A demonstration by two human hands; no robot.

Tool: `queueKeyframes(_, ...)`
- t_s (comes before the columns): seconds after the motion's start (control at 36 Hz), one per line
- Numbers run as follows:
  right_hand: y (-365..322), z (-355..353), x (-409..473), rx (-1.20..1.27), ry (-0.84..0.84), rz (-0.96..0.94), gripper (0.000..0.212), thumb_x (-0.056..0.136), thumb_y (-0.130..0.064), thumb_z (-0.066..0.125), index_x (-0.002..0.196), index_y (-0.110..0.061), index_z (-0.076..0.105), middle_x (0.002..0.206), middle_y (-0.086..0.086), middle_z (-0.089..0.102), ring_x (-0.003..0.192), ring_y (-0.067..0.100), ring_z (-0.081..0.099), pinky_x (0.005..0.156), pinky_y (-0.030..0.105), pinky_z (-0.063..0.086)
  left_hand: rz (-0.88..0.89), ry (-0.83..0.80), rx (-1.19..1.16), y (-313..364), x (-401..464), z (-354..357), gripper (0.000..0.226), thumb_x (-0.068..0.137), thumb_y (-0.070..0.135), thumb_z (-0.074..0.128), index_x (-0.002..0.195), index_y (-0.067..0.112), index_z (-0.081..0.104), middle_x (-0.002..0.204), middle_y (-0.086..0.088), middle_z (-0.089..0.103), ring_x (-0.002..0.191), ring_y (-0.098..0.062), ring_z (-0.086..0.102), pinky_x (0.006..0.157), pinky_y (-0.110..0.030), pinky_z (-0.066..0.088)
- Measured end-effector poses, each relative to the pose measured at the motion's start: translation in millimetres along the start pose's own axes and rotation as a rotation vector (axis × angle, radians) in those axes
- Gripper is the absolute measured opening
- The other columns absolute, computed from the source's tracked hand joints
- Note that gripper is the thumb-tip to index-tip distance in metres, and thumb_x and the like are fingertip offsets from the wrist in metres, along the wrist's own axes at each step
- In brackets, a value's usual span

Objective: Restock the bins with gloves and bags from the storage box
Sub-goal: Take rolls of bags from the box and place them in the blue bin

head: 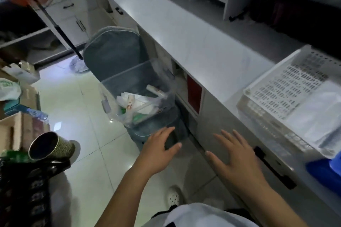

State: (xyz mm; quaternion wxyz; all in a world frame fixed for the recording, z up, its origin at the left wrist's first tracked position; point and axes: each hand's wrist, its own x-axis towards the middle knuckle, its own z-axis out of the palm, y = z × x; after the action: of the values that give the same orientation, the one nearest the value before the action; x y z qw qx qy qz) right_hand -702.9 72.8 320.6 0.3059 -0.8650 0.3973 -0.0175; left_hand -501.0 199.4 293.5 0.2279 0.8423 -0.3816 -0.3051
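A clear plastic storage box (pixel 118 77) rests on the seat of a grey-blue chair (pixel 110 49) beside the white counter. Inside it lie white packets and rolled bags (pixel 134 99) in loose plastic. My left hand (pixel 158 151) hovers open just below the box's near edge, fingers spread, over the chair's front. My right hand (pixel 232 156) is open too, palm down, in front of the cabinet door under the counter. Neither hand holds anything. A white perforated basket (pixel 276 88) with clear bags in it sits on the counter at the right.
The white counter (pixel 175 29) runs diagonally along the right, with cabinet doors and a black handle (pixel 273 167) below. Cardboard boxes, a metal cup (pixel 49 145) and a dark patterned bag crowd the left. A blue container (pixel 324 169) is at far right. Pale tiled floor lies between.
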Motion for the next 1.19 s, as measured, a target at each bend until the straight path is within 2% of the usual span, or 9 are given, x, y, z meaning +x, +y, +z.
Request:
queueKeyframes(0.08, -33.3, 24.6, 18.9, -0.060, -0.091, -0.032, 0.060, 0.089, -0.063, 0.047, 0.145, -0.040, 0.039, 0.159, -0.010, 0.029, 0.151, 0.018, 0.007, 0.118, 0.046, 0.019, -0.016, 0.038, -0.085, -30.2, 4.7, -21.7, 0.062, 0.091, 0.054, 0.056, 0.148, 0.037, 0.038, 0.154, 0.014, 0.037, 0.142, -0.011, 0.033, 0.117, -0.037, 0.030)
queueKeyframes(0.22, -73.2, 42.5, 51.3, -0.126, -0.202, -0.090, 0.062, 0.090, -0.065, 0.045, 0.146, -0.042, 0.033, 0.159, -0.012, 0.026, 0.150, 0.016, 0.007, 0.119, 0.046, 0.020, -0.080, 0.028, -0.177, -73.7, 3.3, -44.8, 0.066, 0.089, 0.057, 0.057, 0.148, 0.038, 0.036, 0.154, 0.014, 0.036, 0.141, -0.011, 0.034, 0.115, -0.042, 0.034)
queueKeyframes(0.47, -111.4, 74.7, 134.7, -0.244, -0.404, -0.171, 0.063, 0.089, -0.064, 0.047, 0.146, -0.042, 0.033, 0.157, -0.011, 0.032, 0.148, 0.017, 0.018, 0.117, 0.044, 0.025, -0.231, -0.023, -0.267, -133.7, 34.6, -60.1, 0.066, 0.091, 0.052, 0.058, 0.150, 0.037, 0.031, 0.157, 0.012, 0.032, 0.140, -0.008, 0.032, 0.116, -0.030, 0.029)
queueKeyframes(0.58, -125.9, 88.4, 203.3, -0.265, -0.420, -0.186, 0.062, 0.088, -0.062, 0.049, 0.144, -0.036, 0.041, 0.149, -0.011, 0.044, 0.141, 0.017, 0.033, 0.111, 0.041, 0.034, -0.320, -0.011, -0.289, -163.1, 60.6, -83.3, 0.064, 0.091, 0.051, 0.060, 0.149, 0.039, 0.033, 0.155, 0.014, 0.034, 0.137, -0.004, 0.033, 0.111, -0.023, 0.027)
queueKeyframes(0.72, -137.7, 119.6, 317.8, -0.256, -0.380, -0.119, 0.062, 0.087, -0.057, 0.054, 0.141, -0.027, 0.048, 0.142, -0.005, 0.054, 0.131, 0.020, 0.047, 0.104, 0.038, 0.041, -0.467, 0.044, -0.198, -191.9, 111.0, -119.0, 0.062, 0.089, 0.055, 0.060, 0.145, 0.041, 0.037, 0.152, 0.015, 0.039, 0.136, -0.009, 0.038, 0.110, -0.026, 0.030)
queueKeyframes(0.83, -148.8, 150.9, 399.6, -0.277, -0.484, -0.066, 0.058, 0.086, -0.054, 0.056, 0.137, -0.026, 0.051, 0.138, 0.003, 0.057, 0.127, 0.027, 0.050, 0.102, 0.041, 0.042, -0.489, -0.008, -0.213, -200.4, 160.8, -153.5, 0.060, 0.089, 0.053, 0.061, 0.144, 0.044, 0.037, 0.151, 0.018, 0.038, 0.135, -0.006, 0.036, 0.114, -0.030, 0.031)
queueKeyframes(1.0, -166.2, 194.4, 483.8, -0.289, -0.637, -0.070, 0.041, 0.084, -0.046, 0.057, 0.120, -0.027, 0.062, 0.123, 0.008, 0.067, 0.114, 0.031, 0.060, 0.092, 0.038, 0.047, -0.466, 0.001, -0.056, -223.8, 254.1, -185.3, 0.062, 0.092, 0.043, 0.061, 0.148, 0.029, 0.039, 0.152, 0.007, 0.042, 0.137, -0.014, 0.039, 0.112, -0.025, 0.027)
queueKeyframes(1.11, -170.2, 219.4, 504.5, -0.341, -0.705, -0.058, 0.046, 0.086, -0.046, 0.053, 0.128, -0.029, 0.059, 0.128, 0.007, 0.064, 0.116, 0.032, 0.058, 0.096, 0.041, 0.044, -0.502, -0.050, -0.105, -254.8, 318.6, -175.4, 0.064, 0.091, 0.036, 0.063, 0.149, 0.023, 0.040, 0.149, -0.001, 0.046, 0.133, -0.019, 0.044, 0.105, -0.025, 0.033)
queueKeyframes(1.19, -161.0, 233.5, 504.1, -0.384, -0.789, -0.007, 0.044, 0.086, -0.049, 0.051, 0.126, -0.031, 0.058, 0.132, 0.003, 0.062, 0.121, 0.027, 0.056, 0.103, 0.042, 0.040, -0.568, -0.117, -0.187, -284.5, 363.3, -157.2, 0.069, 0.088, 0.033, 0.064, 0.150, 0.026, 0.035, 0.145, -0.008, 0.050, 0.128, -0.026, 0.050, 0.105, -0.039, 0.042)
